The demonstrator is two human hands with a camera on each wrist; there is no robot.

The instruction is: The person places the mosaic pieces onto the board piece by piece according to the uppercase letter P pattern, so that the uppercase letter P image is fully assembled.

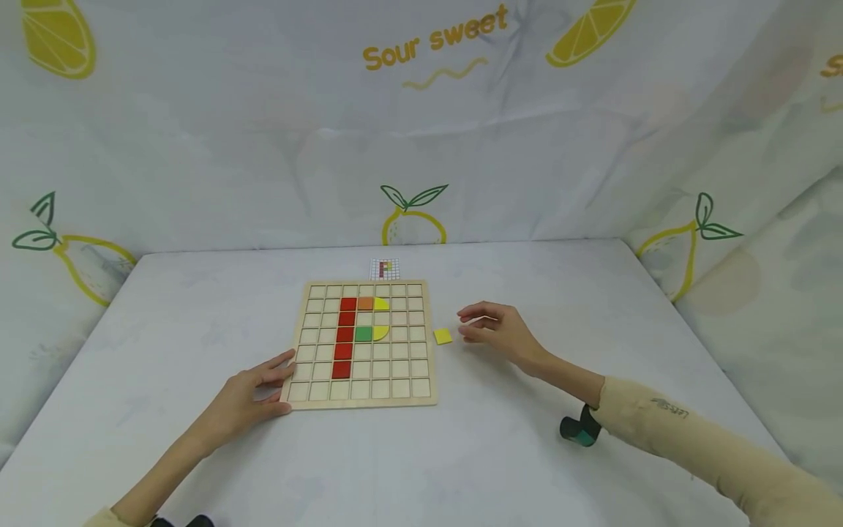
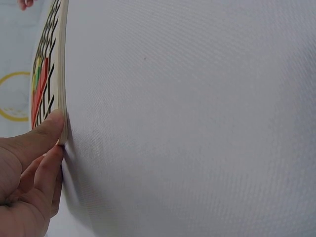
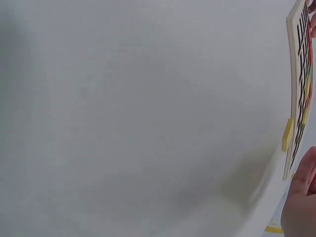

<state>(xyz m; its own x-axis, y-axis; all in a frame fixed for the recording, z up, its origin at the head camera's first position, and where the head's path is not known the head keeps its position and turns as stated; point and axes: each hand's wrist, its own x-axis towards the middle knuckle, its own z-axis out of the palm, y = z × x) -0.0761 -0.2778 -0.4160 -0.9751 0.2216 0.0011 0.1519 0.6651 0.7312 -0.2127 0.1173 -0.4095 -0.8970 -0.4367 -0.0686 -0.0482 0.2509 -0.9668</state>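
A wooden grid board (image 1: 361, 404) lies on the white tabletop. In it are a column of red square tiles (image 1: 345, 334), an orange tile (image 1: 365, 303), a green tile (image 1: 364, 334), and two yellow quarter-round tiles (image 1: 380, 333). With thumb and fingertips, my left hand (image 1: 240, 402) holds the board at its near left corner; the left wrist view shows the thumb (image 2: 48, 129) at the edge. Just off the board's right side lies a yellow square tile (image 1: 443, 336). Beside it, my right hand (image 1: 502, 333) hovers with loosely bent fingers and nothing between them.
Behind the board lies a small printed card (image 1: 385, 268) with a coloured grid pattern. A white cloth (image 1: 263, 176) with lemon prints hangs at the back and sides. Below the right forearm shows a dark wrist-worn device (image 1: 581, 428).
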